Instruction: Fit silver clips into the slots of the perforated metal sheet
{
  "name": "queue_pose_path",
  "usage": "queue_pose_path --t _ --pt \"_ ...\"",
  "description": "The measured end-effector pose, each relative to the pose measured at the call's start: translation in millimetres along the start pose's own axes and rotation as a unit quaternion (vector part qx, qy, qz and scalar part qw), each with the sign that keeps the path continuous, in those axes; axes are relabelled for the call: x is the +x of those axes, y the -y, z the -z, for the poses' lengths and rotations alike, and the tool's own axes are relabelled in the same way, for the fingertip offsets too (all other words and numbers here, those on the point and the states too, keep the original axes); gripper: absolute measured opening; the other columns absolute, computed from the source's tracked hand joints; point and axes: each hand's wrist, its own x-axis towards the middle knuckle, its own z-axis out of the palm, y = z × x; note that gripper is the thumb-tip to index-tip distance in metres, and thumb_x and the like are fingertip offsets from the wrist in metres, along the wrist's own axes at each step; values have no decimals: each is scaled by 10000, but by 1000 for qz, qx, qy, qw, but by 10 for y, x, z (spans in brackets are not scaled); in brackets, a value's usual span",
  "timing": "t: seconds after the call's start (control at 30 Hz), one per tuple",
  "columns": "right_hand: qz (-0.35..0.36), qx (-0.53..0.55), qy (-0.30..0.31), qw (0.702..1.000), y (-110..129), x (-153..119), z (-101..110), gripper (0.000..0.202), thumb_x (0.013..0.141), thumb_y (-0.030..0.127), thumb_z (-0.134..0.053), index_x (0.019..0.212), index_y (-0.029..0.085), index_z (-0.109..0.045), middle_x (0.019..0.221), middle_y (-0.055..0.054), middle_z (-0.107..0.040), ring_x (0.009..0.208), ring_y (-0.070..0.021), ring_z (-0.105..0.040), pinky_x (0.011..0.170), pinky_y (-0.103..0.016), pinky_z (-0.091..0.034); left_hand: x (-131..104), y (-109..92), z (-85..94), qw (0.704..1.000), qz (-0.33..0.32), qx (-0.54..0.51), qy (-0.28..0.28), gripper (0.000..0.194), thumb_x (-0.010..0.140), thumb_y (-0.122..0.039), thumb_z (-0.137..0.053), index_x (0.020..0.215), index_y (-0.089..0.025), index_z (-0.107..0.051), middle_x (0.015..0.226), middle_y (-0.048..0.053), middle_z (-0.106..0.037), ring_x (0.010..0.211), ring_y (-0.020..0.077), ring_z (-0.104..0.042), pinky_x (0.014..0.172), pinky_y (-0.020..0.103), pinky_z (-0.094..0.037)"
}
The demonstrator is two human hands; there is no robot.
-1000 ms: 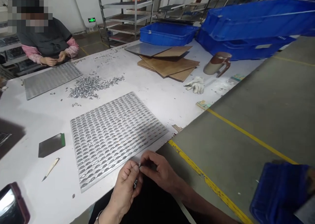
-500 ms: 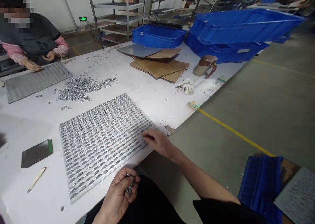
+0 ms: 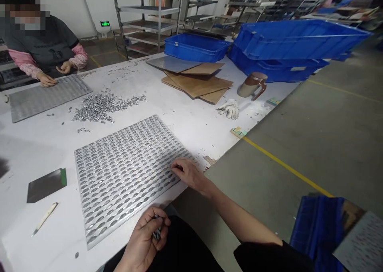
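My left hand [image 3: 145,236] is curled in front of the table's near edge, its fingers closed around several small dark silvery metal pieces [image 3: 156,233]. My right hand [image 3: 190,175] rests over the right corner of a flat silvery plate [image 3: 80,180], thumb and fingers pinched together. Whatever sits between those fingertips is hidden. Rows of leaf-shaped metal pieces or pockets cover the plate, which lies flat on the white table. Beyond it is a heap of small pointed metal pieces [image 3: 97,107].
Left of the plate lie a dark flat scraper [image 3: 44,186] and a pale-handled knife [image 3: 46,217]. Across the table a co-worker's hand [image 3: 46,79] touches another plate [image 3: 38,102]. Cardboard sheets [image 3: 194,82], a glove [image 3: 229,109], a mug [image 3: 251,84] and blue crates [image 3: 287,40] stand farther back.
The view has shifted slightly. My right hand has moved a little left along the plate's right corner, its fingers drawn closer together. My left hand stays closed on the pieces.
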Motion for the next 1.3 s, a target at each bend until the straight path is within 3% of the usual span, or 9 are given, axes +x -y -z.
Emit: queue_pose_path --t 0.23,0.4,0.53,0.67,0.9,1.07,1.2,1.3 --pt "-17 -22 -26 999 -1 -11 -31 117 783 80 -547 775 195 -569 773 -19 -543 762 -180 -532 706 -290 -440 -58 -40 11 1000 0 -11 -6 54 804 -208 -654 810 -156 -641 767 34 -604 533 78 -431 455 223 -219" --pt "40 -36 -22 998 244 63 9 96 904 157 -519 855 194 -593 811 -40 -567 733 -175 -536 655 -269 -418 -158 -63 51 1000 -15 -6 8 69 841 -223 -623 875 -165 -638 807 47 -619 551 88 -446 443 223 -219" --pt "56 -170 34 983 388 293 -53 182 955 177 -505 820 187 -627 841 -52 -581 748 -167 -536 652 -253 -378 -235 -71 115 999 -42 0 16 98 866 -253 -604 887 -162 -636 825 56 -626 546 89 -441 433 224 -224" --pt "106 -254 108 955 323 486 -101 254 953 127 -497 736 169 -623 773 -50 -566 727 -161 -519 639 -253 -349 -284 -58 224 998 -54 -15 6 115 868 -278 -616 870 -164 -633 806 47 -617 539 86 -435 428 219 -228" --pt "207 -221 147 942 152 568 -52 210 973 150 -474 838 167 -634 841 -57 -594 772 -171 -541 706 -263 -394 -300 -36 303 998 -54 -28 4 130 850 -291 -642 860 -162 -630 805 47 -617 553 91 -445 430 213 -240" --pt "206 -190 146 949 109 579 -54 167 952 144 -521 846 170 -647 847 -56 -614 797 -177 -570 721 -266 -414 -275 -31 282 998 -60 -28 14 124 853 -281 -631 854 -157 -633 809 47 -617 541 89 -437 427 216 -242" --pt "193 -202 149 949 200 554 -41 156 939 136 -534 858 172 -663 837 -58 -620 803 -184 -580 719 -273 -419 -282 -38 265 997 -66 -32 21 126 863 -275 -618 844 -151 -632 822 54 -617 535 86 -433 426 217 -239" --pt "203 -186 134 952 397 547 -84 156 956 171 -526 901 182 -671 863 -61 -637 812 -188 -588 714 -278 -420 -301 -39 257 997 -66 -34 16 121 859 -273 -621 849 -153 -629 810 52 -615 532 86 -438 424 214 -230"
